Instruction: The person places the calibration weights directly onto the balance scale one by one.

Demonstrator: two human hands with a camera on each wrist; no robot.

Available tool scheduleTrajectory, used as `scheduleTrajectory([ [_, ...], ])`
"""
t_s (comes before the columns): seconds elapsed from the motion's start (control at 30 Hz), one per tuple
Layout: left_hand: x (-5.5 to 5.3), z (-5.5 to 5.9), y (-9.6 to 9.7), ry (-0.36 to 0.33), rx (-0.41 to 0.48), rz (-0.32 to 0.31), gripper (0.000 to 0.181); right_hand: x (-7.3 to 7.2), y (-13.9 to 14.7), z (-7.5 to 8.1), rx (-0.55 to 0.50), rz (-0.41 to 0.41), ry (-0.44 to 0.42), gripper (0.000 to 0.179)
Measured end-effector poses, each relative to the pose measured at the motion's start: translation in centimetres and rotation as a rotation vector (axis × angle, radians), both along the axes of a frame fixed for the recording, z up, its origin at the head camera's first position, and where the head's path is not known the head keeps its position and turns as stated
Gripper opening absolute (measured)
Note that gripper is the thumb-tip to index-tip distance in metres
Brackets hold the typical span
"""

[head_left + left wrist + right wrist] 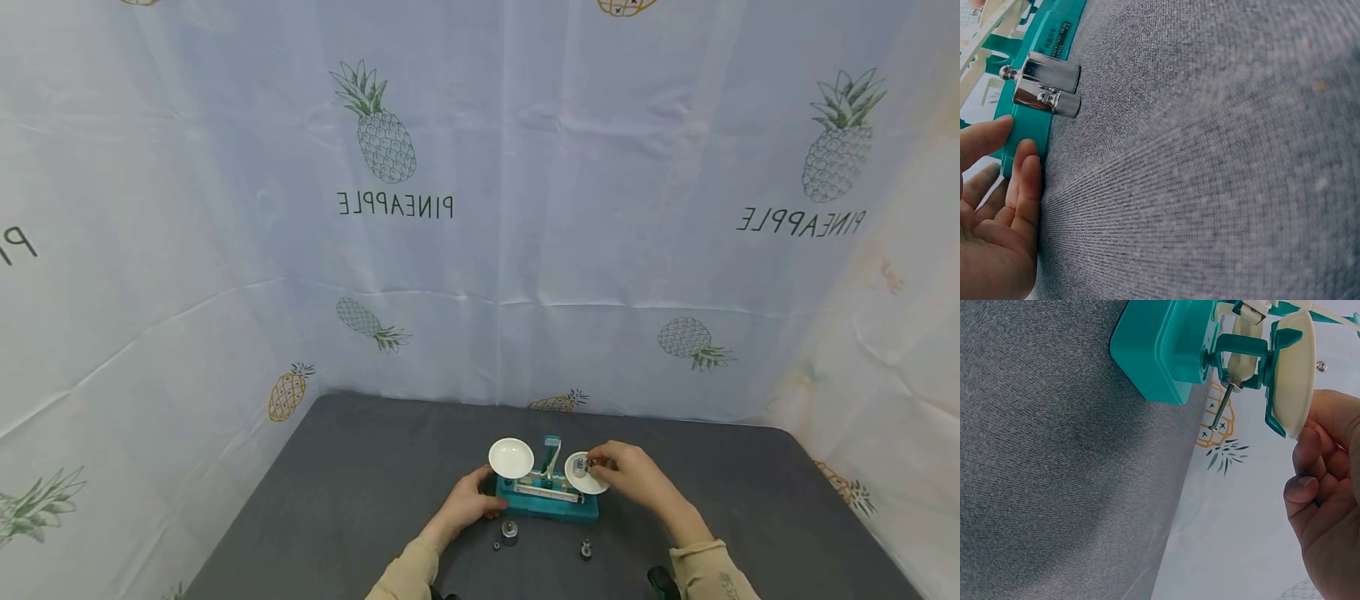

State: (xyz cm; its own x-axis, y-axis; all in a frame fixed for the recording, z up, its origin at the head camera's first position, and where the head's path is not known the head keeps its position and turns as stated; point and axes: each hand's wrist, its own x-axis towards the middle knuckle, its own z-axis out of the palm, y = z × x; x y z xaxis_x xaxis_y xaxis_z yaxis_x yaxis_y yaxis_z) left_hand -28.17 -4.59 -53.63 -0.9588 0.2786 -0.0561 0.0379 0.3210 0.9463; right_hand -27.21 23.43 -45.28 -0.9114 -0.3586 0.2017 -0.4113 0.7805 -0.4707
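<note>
A green balance scale (551, 506) with two white pans stands on the dark table. My left hand (467, 502) grips the left end of its base, thumb on the near side; in the left wrist view the fingers (1027, 181) lie along the base's end. At the right pan (597, 486), my right hand (628, 472) pinches a small metal weight (590, 465) over the dish, beside another metal weight (579, 467). In the right wrist view the pan's rim hides those fingertips, and one weight's knob (1321, 365) shows past it. The left pan (512, 458) is level with its rim visible.
In front of the base stand a large metal weight (509, 532), a tiny one (497, 546) and a medium one (586, 549). A dark green object (663, 582) lies near my right sleeve. A pineapple-print curtain (525, 250) hangs behind the table (360, 483).
</note>
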Motion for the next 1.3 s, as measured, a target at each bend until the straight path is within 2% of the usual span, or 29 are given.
scheduleTrajectory([
  [0.43, 0.1, 0.1, 0.1, 0.004, -0.007, 0.005, 0.061, 0.2, 0.4, 0.6, -0.014, -0.015, -0.005, 0.018],
  [0.77, -0.2, -0.6, 0.1, 0.007, -0.002, 0.012, 0.059, 1.3, 0.8, 0.9, -0.048, -0.027, 0.028, 0.017],
  [1.0, 0.1, -0.1, 0.0, 0.004, 0.013, 0.003, 0.060, 2.2, 1.0, 0.8, -0.093, -0.060, 0.010, 0.019],
  [1.3, 0.2, 0.2, -0.2, 0.003, 0.006, -0.009, 0.061, 3.5, 1.1, -0.2, -0.202, 0.008, 0.090, 0.018],
])
